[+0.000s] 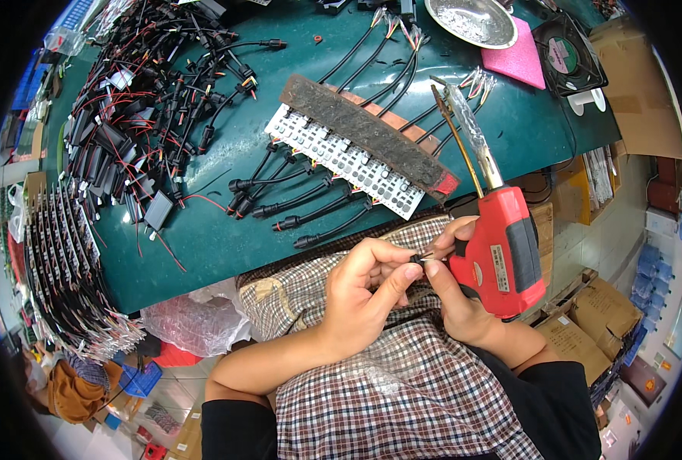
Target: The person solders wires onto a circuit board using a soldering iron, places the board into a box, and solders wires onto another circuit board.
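Above my lap, my left hand [371, 287] is closed, its thumb and index finger pinching a small black part [417, 260]. My right hand [463, 295] meets it there, with thumb and fingertips at the part's right side, where short thin wire ends seem to show. A red soldering gun [496, 249] with a dark grip panel is also held in my right hand, its metal tip and brass tube pointing up over the table edge. Beyond my hands lies a white circuit board strip [341, 161] with black cables [318, 207] attached. A dark worn bar [364, 134] rests along the board.
A tangled heap of black connectors and wires [149, 100] covers the left of the green table [226, 253]. Stacked board strips [57, 261] hang over its left edge. At the far right are a metal dish [475, 19], a pink foam sheet [516, 57] and a black fan [567, 54].
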A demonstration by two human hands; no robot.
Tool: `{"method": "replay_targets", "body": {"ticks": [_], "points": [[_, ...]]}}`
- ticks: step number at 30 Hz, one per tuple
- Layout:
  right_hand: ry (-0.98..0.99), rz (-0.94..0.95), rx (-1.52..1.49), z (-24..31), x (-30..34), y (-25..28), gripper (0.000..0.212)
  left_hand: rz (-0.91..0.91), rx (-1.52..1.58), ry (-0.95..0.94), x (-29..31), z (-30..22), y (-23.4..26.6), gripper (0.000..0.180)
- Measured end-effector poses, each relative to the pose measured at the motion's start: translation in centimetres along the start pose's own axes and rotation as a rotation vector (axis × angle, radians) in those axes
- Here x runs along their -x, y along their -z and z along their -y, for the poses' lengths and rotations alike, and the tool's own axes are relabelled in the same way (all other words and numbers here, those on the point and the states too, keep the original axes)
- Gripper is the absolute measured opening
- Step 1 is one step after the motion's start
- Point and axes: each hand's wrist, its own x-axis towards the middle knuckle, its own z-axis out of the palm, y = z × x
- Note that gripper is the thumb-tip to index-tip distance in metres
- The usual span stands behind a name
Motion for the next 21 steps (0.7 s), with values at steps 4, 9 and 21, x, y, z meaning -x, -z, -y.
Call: {"method": "replay_targets", "body": {"ticks": [4, 9, 21], "points": [[0.029, 0.014, 0.125, -0.1, -0.1, 0.1, 0.044, -0.064, -0.32, -0.057, -0.4, -0.8, -0.5, 0.016], [0.168, -0.021, 0.251, -0.2, -0.3, -0.1, 0.043, 0.083, -0.934, -0.647, -1.4, -2.3, 0.6, 0.023], [0.188, -0.01, 0.196, -1.3, 0.0, 0.3, 0.045, -0.087, -0.864, -0.669, -1.5, -2.3, 0.5, 0.022]]}}
